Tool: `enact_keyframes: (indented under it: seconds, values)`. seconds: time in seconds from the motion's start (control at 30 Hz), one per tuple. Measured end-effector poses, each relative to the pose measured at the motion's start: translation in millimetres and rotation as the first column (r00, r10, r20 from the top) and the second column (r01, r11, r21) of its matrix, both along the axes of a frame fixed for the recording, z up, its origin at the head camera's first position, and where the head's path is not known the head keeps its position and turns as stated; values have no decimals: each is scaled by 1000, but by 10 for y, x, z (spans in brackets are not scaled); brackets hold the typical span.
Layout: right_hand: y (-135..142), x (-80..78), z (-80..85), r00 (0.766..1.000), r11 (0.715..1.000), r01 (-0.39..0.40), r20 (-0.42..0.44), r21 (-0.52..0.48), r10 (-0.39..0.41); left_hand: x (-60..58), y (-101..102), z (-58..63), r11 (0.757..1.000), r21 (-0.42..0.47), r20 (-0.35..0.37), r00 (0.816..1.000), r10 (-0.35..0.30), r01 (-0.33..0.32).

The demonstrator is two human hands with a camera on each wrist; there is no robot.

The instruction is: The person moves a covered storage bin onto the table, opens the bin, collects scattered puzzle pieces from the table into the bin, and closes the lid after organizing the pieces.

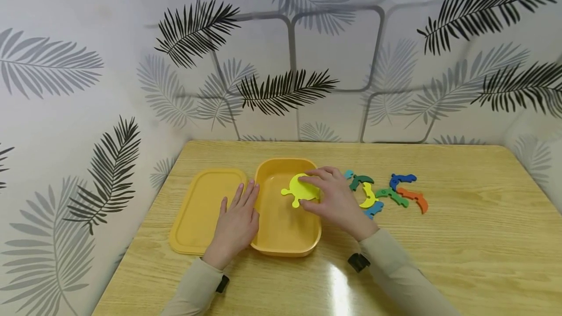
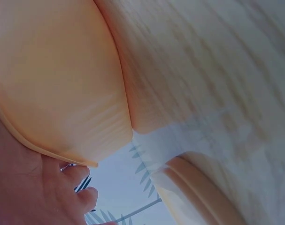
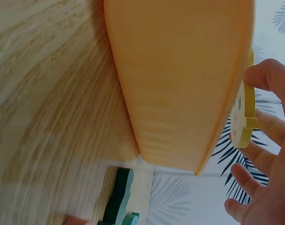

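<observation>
A flat bright yellow piece [image 1: 300, 188] with a round body and small knobbed limbs is held over an orange-yellow plastic tub [image 1: 285, 238]. My right hand [image 1: 337, 201] pinches it between thumb and fingers at the tub's right rim. From the right wrist, the piece [image 3: 247, 112] shows its thick edge beside the tub wall [image 3: 180, 84]. My left hand [image 1: 237, 228] rests along the tub's left rim with its fingers straight. In the left wrist view, part of that hand [image 2: 29, 187] lies against the tub [image 2: 62, 70].
Left of the tub lies its flat yellow lid [image 1: 204, 208]. Several curved puzzle pieces lie to the right, among them an orange one [image 1: 414, 198], a dark blue one [image 1: 400, 179], a green one [image 1: 392, 196] and a yellow one [image 1: 368, 196]. A patterned wall [image 1: 263, 52] borders the table's back edge.
</observation>
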State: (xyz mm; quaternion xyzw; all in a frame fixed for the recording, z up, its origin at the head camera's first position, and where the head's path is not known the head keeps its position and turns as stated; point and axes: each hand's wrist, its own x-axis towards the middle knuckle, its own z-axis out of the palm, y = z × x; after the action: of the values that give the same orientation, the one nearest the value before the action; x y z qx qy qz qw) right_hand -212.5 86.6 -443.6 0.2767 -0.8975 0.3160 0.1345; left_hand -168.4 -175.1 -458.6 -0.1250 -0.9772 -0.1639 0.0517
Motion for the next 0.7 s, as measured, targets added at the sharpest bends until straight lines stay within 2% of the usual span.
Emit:
enact_keyframes:
  seconds: [0.2,0.47,0.7]
  values:
    - [-104,-30,-18,998,1000,-26,58,15,25,-1,-2,-6,1000,-8,-2,1000,2,-2]
    - [-236,-108,-103,999,990,-30,37,138,25,-20,-5,-37,1000,-15,-21,1000,9,-9]
    - [-308,-137,-156,998,978,-52,51,203,42,-13,-4,-30,1000,-12,-10,1000,9,-9]
